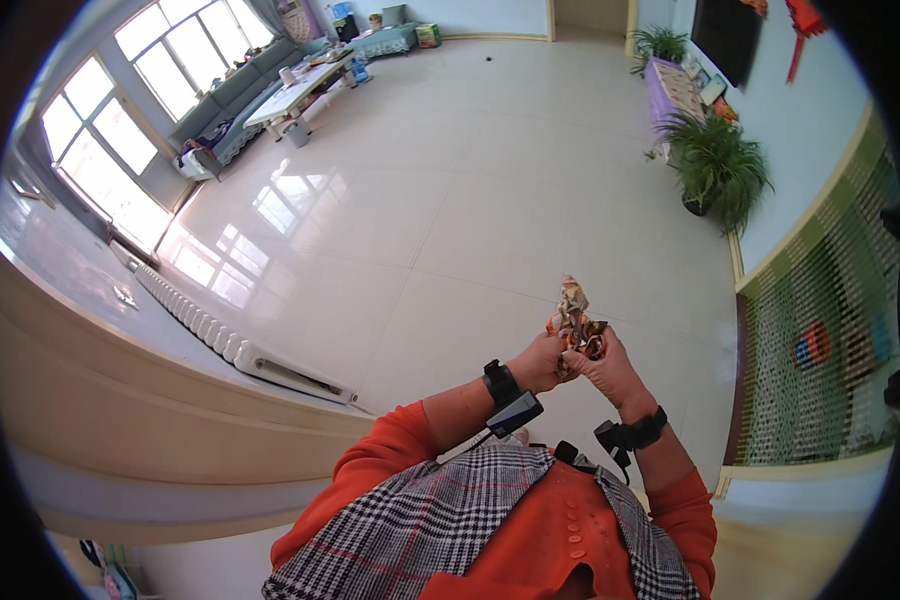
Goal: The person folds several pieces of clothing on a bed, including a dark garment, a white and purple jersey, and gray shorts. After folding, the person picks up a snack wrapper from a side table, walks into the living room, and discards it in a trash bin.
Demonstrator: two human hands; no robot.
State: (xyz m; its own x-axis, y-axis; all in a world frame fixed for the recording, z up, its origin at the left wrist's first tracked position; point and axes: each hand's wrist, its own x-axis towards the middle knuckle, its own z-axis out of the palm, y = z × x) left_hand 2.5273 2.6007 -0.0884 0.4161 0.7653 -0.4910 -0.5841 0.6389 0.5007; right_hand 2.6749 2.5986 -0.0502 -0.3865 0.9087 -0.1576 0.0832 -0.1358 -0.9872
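Note:
A bunch of crumpled wrappers, white, orange and brown with a shiny look, is gripped between my two hands above the tiled floor. My left hand closes around its lower left side. From the right, my right hand pinches it, with the thumb across the front. One pale twisted end sticks up past the fingers. What lies inside the bunch is hidden. Each wrist wears a black strap with a small device on it.
A white radiator runs along the ledge at left. Farther off are a grey sofa and a low white table. Potted plants stand by the right wall, near a beaded curtain in a doorway.

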